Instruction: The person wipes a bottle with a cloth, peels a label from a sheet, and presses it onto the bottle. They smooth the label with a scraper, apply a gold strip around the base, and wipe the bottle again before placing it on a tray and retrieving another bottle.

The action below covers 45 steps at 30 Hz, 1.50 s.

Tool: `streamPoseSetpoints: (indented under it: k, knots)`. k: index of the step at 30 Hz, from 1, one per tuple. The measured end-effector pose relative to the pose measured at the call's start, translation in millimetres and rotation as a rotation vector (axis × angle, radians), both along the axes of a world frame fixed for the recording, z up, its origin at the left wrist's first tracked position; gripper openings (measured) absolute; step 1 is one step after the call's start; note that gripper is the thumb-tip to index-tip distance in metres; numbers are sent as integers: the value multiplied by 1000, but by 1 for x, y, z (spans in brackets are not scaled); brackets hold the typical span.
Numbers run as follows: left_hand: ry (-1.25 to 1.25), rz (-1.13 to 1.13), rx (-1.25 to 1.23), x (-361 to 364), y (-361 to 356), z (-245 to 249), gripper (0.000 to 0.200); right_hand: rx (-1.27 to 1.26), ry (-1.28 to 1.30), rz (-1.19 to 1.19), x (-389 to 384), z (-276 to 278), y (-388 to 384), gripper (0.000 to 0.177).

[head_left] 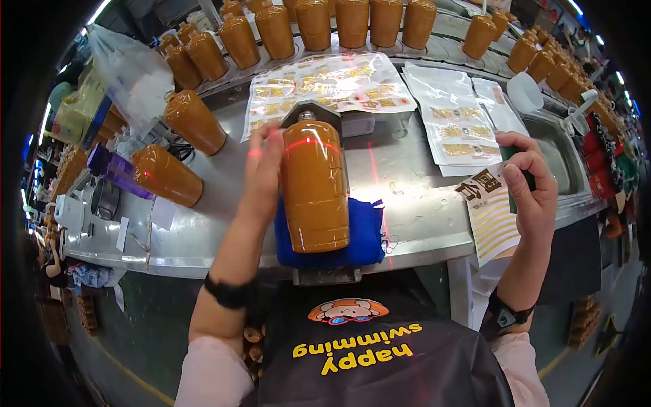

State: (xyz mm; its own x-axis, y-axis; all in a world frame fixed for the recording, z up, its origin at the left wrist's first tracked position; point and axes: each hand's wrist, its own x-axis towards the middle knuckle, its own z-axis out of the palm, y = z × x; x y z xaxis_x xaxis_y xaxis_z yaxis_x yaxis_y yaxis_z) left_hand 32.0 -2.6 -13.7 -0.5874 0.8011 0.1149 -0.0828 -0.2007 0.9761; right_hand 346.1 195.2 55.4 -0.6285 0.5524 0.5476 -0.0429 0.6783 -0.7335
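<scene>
A glossy brown bottle (315,190) stands in front of me on a folded blue cloth (366,234), its neck toward a dark angled holder (329,114). Red laser lines cross its upper part. Along the bottle's left side, my left hand (263,166) grips it near the shoulder. My right hand (532,180) is raised at the right, fingers pinched round a dark green flat scraper (521,188). Just below and left of that hand lies a decal sheet (491,214) with large brown characters and gold stripes, overhanging the bench's front edge.
Two more brown bottles (194,122) (166,175) stand at the left by a purple container (115,173). Decal sheets (325,85) (451,119) cover the back of the steel bench (420,224). Behind them, a conveyor carries several bottles (352,24). A sink (559,156) with a white scoop (524,91) is at right.
</scene>
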Motion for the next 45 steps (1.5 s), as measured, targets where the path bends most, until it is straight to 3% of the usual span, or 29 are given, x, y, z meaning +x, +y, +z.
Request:
streamPoseSetpoints:
  k: [3,5,7,8,11,19,23,24,27,28,29,33,35,36,38,42,45]
  knots:
    - [959,-23,-133,40,-52,5,83,33,-20,-50,7,5,10,21]
    - [1182,-51,-274,60,-68,10,94,68,-83,-74,5,12,17,20]
    - [1173,43,-278,61,-73,-17,99,60,-60,-29,-7,12,24,19]
    - [1189,64,-256,59,-74,-21,91,60,-44,-5,-14,12,23,18]
    - [904,112,-186,58,-79,-41,91,82,-65,65,-32,23,14,16]
    - [1125,127,-216,53,-74,-25,99,248,-118,196,-82,31,-2,15]
    - [1071,134,-207,51,-73,-29,103,175,-134,74,-82,30,35,20]
    - [864,83,-127,52,-68,-32,104,122,-147,22,-79,28,51,20]
    - [737,64,-43,56,-64,-35,103,-41,-156,-191,-63,17,111,21]
    - [990,129,-72,52,-61,-33,102,-107,-193,-288,-54,9,136,20]
    - [969,123,-65,52,-60,-33,101,-174,-226,-380,-44,-2,164,19]
    - [883,102,-65,52,-64,-42,100,211,-467,-608,-8,-83,283,37]
    - [800,72,-71,51,-64,-43,100,254,-820,-694,0,-110,307,30]
    - [858,101,-86,50,-62,-42,102,279,-862,-770,-1,-121,310,28]
    - [745,71,-106,52,-64,-44,102,326,-946,-914,-8,-141,306,23]
    - [789,67,-181,50,-69,-46,102,473,-871,-842,-25,-110,284,19]
    - [589,31,-195,52,-65,-45,106,531,-596,-507,-37,-65,254,18]
